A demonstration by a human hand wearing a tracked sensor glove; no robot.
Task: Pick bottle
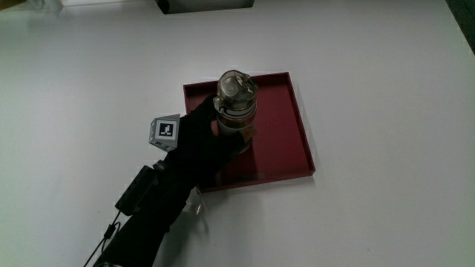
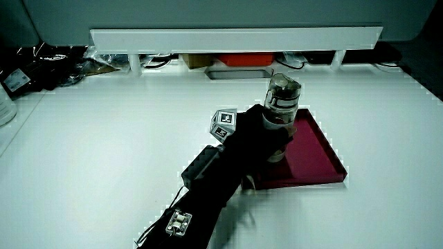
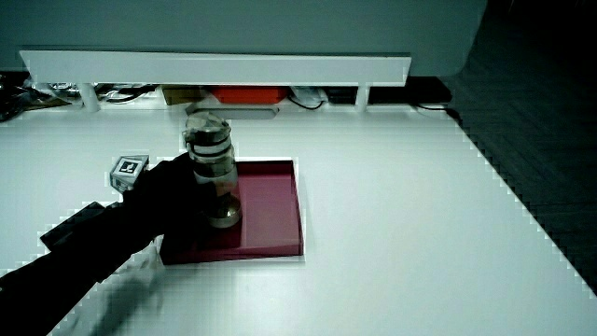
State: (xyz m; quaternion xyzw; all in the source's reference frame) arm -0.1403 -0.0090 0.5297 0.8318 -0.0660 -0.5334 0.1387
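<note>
1. Fingers of the hand (image 1: 199, 139) wrap the lower body of the bottle (image 1: 235, 110), so the grip is clamped on it from the side nearer the person; this keeps the wide cap and upper body free and the bottle upright.
2. Bottle position: it stands upright in the red tray (image 1: 293, 141), in the part of the tray farther from the person. In a side view the bottle (image 3: 211, 168) appears to have its base at or just above the tray floor; whether it is already lifted cannot be told.
3. Patterned cube (image 1: 165, 130) sits on the back of the hand, facing up and away from the bottle, which fits a sideways wrap rather than a grasp from above.
4. Forearm (image 2: 208, 190) runs from the person's edge of the counter (image 1: 386, 74) across the tray's near rim, so the reach probably had to clear that low wall.
5. Tray holds nothing else visible, and it lies flat on the white counter, nearer to the person than the low partition (image 2: 235, 36).
6. Judged from this hold, lifting straight up should clear the shallow rim.
</note>
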